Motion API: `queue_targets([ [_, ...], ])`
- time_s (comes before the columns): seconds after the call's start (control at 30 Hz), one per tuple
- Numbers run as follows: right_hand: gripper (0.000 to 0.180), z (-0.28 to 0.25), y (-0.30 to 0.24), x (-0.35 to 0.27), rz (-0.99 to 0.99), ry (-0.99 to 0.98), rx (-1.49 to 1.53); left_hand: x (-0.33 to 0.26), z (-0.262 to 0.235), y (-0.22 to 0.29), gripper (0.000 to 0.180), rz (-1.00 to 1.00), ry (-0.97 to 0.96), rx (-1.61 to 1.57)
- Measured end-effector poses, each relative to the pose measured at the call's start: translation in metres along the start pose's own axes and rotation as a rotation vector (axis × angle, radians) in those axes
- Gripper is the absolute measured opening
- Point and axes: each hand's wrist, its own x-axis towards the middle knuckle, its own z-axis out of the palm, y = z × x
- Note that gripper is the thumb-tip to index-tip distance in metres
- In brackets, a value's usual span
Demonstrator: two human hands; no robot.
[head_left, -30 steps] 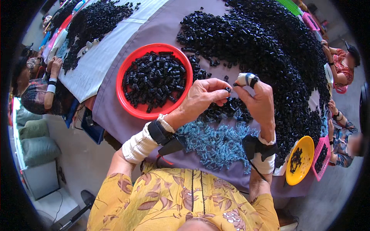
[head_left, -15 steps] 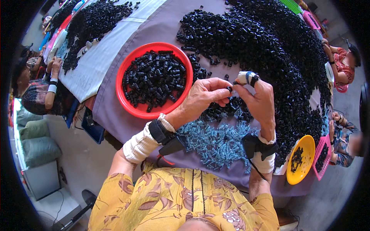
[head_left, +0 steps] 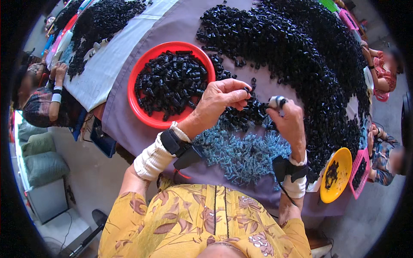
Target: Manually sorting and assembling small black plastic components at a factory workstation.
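Observation:
My left hand point(head_left: 220, 99) pinches a small black plastic piece point(head_left: 247, 90) between thumb and fingertips, just right of a red basin point(head_left: 132, 77) full of black cylindrical parts point(head_left: 171, 81). My right hand point(head_left: 289, 120), a finger wrapped in white and dark banding, is apart from the left, low beside some loose black parts point(head_left: 249, 112). Its fingers are curled together, and what they hold, if anything, does not show. Small pale-blue springs point(head_left: 241, 155) lie spread below both hands, on the purple-grey cloth.
A large heap of black parts point(head_left: 297, 51) covers the far and right side of the table point(head_left: 150, 38). At the right edge are a yellow dish point(head_left: 342, 176) and a pink basket point(head_left: 359, 174). Other people point(head_left: 43, 103) sit at left and right.
My hands, together at the black piece before, have parted. The left keeps the piece and has shifted slightly left; the right has dropped lower and its fingers have curled.

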Motion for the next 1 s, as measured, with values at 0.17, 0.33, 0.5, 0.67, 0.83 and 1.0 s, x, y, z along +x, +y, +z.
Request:
queue_targets([
  [0.17,0.013,0.017,0.004,-0.020,-0.211,-0.141,-0.127,0.000,0.001,-0.003,0.019,-0.033,0.011,0.019],
  [0.33,0.013,0.010,0.036,-0.007,0.001,0.053,-0.178,0.000,-0.001,-0.003,0.020,-0.020,0.011,0.028],
  [0.5,0.016,0.014,0.037,0.005,-0.002,-0.113,-0.266,0.000,-0.001,-0.005,0.021,-0.028,-0.004,0.039],
  [0.67,0.016,0.016,0.038,0.008,-0.063,-0.102,-0.348,0.000,-0.001,-0.005,0.021,-0.032,0.001,0.062],
  [0.83,0.014,0.011,0.037,0.007,-0.033,-0.008,-0.102,0.000,0.002,-0.007,0.020,-0.056,-0.020,0.063],
  [1.0,0.012,0.007,0.026,0.011,-0.049,0.023,-0.083,0.002,0.012,-0.009,0.020,-0.053,-0.066,0.121],
])
